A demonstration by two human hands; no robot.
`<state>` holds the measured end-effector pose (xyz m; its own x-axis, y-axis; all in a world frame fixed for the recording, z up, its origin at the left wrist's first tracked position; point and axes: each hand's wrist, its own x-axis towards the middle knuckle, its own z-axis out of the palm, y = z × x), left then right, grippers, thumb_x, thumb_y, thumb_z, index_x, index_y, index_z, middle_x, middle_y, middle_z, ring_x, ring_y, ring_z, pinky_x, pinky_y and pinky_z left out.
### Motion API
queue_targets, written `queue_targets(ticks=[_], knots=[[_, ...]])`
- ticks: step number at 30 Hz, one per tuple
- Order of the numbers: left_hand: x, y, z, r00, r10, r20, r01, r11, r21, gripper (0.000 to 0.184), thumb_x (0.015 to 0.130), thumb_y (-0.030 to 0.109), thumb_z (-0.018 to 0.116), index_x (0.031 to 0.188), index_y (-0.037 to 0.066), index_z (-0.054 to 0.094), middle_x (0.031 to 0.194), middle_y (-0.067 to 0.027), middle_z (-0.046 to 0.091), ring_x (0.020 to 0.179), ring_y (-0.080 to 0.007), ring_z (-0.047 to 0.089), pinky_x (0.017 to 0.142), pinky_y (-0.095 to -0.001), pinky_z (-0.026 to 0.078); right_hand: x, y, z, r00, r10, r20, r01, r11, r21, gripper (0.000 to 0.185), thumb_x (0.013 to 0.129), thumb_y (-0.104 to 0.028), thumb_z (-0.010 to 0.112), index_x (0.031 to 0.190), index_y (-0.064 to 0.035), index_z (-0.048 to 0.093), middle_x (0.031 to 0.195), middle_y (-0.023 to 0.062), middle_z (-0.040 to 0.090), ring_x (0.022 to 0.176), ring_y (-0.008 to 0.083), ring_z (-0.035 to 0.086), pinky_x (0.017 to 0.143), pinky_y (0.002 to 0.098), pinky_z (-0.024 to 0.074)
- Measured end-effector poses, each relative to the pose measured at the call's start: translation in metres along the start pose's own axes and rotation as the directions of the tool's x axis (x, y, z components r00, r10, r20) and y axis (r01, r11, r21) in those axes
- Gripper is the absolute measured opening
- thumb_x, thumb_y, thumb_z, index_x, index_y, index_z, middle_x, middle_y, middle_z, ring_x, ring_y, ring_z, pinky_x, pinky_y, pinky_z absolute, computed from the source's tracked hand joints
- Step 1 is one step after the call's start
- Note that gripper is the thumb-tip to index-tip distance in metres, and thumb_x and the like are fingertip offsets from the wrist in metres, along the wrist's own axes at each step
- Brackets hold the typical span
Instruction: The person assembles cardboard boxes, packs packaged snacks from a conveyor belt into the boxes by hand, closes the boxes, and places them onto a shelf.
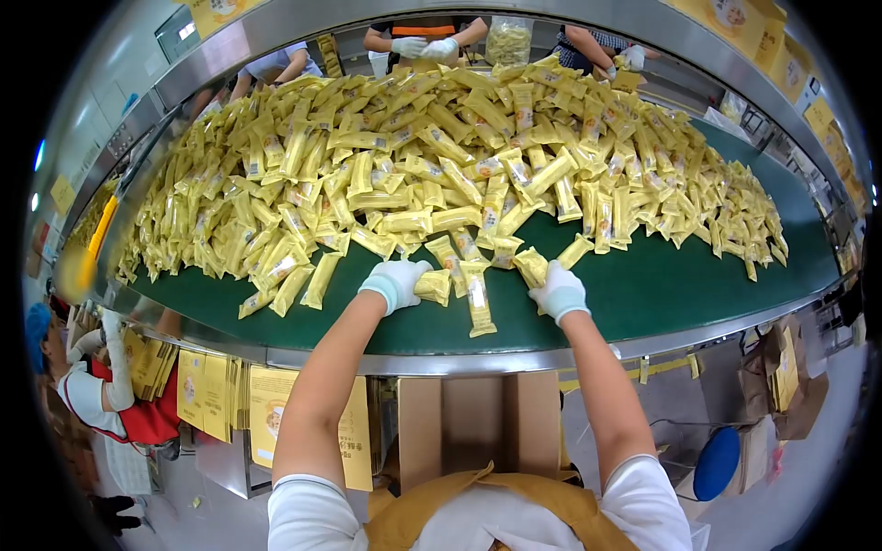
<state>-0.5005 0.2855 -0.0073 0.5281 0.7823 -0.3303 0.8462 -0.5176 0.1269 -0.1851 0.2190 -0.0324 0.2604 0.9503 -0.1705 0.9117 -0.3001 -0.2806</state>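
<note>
Both hands wear white gloves and rest over the green belt at the front edge of a large heap of yellow wrapped packets (395, 138). My left hand (395, 283) is closed round a yellow packet (433, 286). Further right, my right hand (559, 292) has its fingers round another yellow packet (531, 266). Between the hands a single packet (478, 298) lies lengthwise on the green belt (625, 285), with a few more packets just behind it.
An open cardboard box (476, 422) stands below the belt's metal edge (459, 364). Yellow printed cartons (207, 390) are at the left, beside a person in red (152, 413). A blue stool (717, 464) is at the right. Several people work across the belt.
</note>
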Motion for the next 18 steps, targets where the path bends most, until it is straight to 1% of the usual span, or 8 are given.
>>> queue_targets(ticks=[2, 5, 8, 10, 12, 13, 16, 18], knots=[[-0.001, 0.0, 0.006, 0.999, -0.024, -0.024, 0.025, 1.0, 0.01, 0.049, 0.081, 0.028, 0.076, 0.126, 0.018, 0.058, 0.11, -0.0132, 0.071, 0.104, -0.0331, 0.067, 0.089, -0.0433, 0.054, -0.002, -0.015, -0.004, 0.999, 0.051, 0.004, -0.051, 0.999, -0.006, 0.043, 0.077, -0.028, 0.08, 0.108, -0.0061, 0.058, 0.099, 0.02, 0.072, 0.094, 0.0387, 0.07, 0.084, 0.046, 0.0562], [-0.013, 0.001, 0.018, 0.986, -0.107, -0.126, 0.109, 0.994, 0.008, 0.042, 0.083, 0.027, 0.073, 0.122, 0.018, 0.06, 0.108, -0.012, 0.071, 0.101, -0.0319, 0.068, 0.086, -0.0432, 0.054, -0.003, -0.005, 0.008, 0.993, -0.108, -0.053, 0.101, 0.988, -0.118, 0.041, 0.075, -0.022, 0.08, 0.107, -0.0086, 0.059, 0.095, 0.016, 0.072, 0.089, 0.036, 0.07, 0.079, 0.0449, 0.0562], [-0.031, -0.009, 0.044, 0.94, -0.189, -0.285, 0.194, 0.981, -0.012, 0.038, 0.083, 0.032, 0.073, 0.116, 0.017, 0.063, 0.101, -0.0087, 0.072, 0.098, -0.0308, 0.069, 0.083, -0.0418, 0.055, -0.005, 0.04, 0.021, 0.871, -0.429, -0.238, 0.333, 0.873, -0.357, 0.033, 0.076, -0.018, 0.075, 0.104, -0.0112, 0.059, 0.087, 0.0108, 0.07, 0.083, 0.0302, 0.071, 0.074, 0.0415, 0.0548], [-0.051, -0.009, 0.066, 0.914, -0.236, -0.33, 0.246, 0.969, -0.012, 0.05, 0.084, 0.036, 0.074, 0.126, 0.014, 0.058, 0.111, -0.0108, 0.068, 0.109, -0.0306, 0.065, 0.095, -0.0451, 0.051, -0.021, 0.062, 0.02, 0.829, -0.514, -0.221, 0.382, 0.809, -0.447, 0.04, 0.077, -0.024, 0.075, 0.111, -0.0116, 0.058, 0.092, 0.0076, 0.065, 0.088, 0.0271, 0.066, 0.08, 0.0406, 0.0502], [-0.072, 0.0, 0.088, 0.827, 0.04, -0.561, 0.085, 0.977, 0.195, 0.071, 0.082, 0.051, 0.073, 0.137, 0.009, 0.053, 0.123, -0.0148, 0.062, 0.125, -0.0321, 0.054, 0.11, -0.0513, 0.038, -0.045, 0.07, 0.018, 0.719, -0.63, -0.293, 0.485, 0.757, -0.438, 0.049, 0.077, -0.03, 0.075, 0.118, -0.0099, 0.057, 0.099, 0.0088, 0.062, 0.098, 0.0283, 0.062, 0.09, 0.0432, 0.0474], [-0.078, 0.006, 0.092, 0.874, 0.0, -0.486, 0.106, 0.976, 0.191, 0.092, 0.08, 0.063, 0.07, 0.146, 0.004, 0.045, 0.133, -0.0186, 0.054, 0.134, -0.0335, 0.045, 0.118, -0.0556, 0.025, -0.065, 0.063, 0.008, 0.754, -0.611, -0.241, 0.526, 0.782, -0.334, 0.073, 0.075, -0.038, 0.078, 0.135, -0.0052, 0.049, 0.118, 0.0145, 0.056, 0.113, 0.0318, 0.053, 0.101, 0.0477, 0.0395], [-0.082, 0.008, 0.079, 0.88, 0.042, -0.473, 0.087, 0.965, 0.247, 0.094, 0.081, 0.066, 0.067, 0.147, 0.003, 0.043, 0.131, -0.02, 0.055, 0.129, -0.035, 0.048, 0.114, -0.0505, 0.032, -0.075, 0.068, 0.017, 0.741, -0.615, -0.269, 0.517, 0.778, -0.357, 0.1, 0.074, -0.047, 0.08, 0.148, 0.0034, 0.036, 0.137, 0.0207, 0.049, 0.117, 0.0359, 0.05, 0.104, 0.0466, 0.0379], [-0.078, 0.011, 0.048, 0.956, -0.083, -0.28, 0.136, 0.975, 0.175, 0.101, 0.074, 0.069, 0.072, 0.146, 0.003, 0.044, 0.13, -0.0197, 0.054, 0.128, -0.0343, 0.048, 0.111, -0.048, 0.035, -0.064, 0.074, 0.013, 0.846, -0.507, -0.164, 0.46, 0.851, -0.253, 0.106, 0.069, -0.052, 0.083, 0.146, 0.004, 0.038, 0.134, 0.0208, 0.052, 0.117, 0.0362, 0.051, 0.104, 0.0445, 0.0391]])
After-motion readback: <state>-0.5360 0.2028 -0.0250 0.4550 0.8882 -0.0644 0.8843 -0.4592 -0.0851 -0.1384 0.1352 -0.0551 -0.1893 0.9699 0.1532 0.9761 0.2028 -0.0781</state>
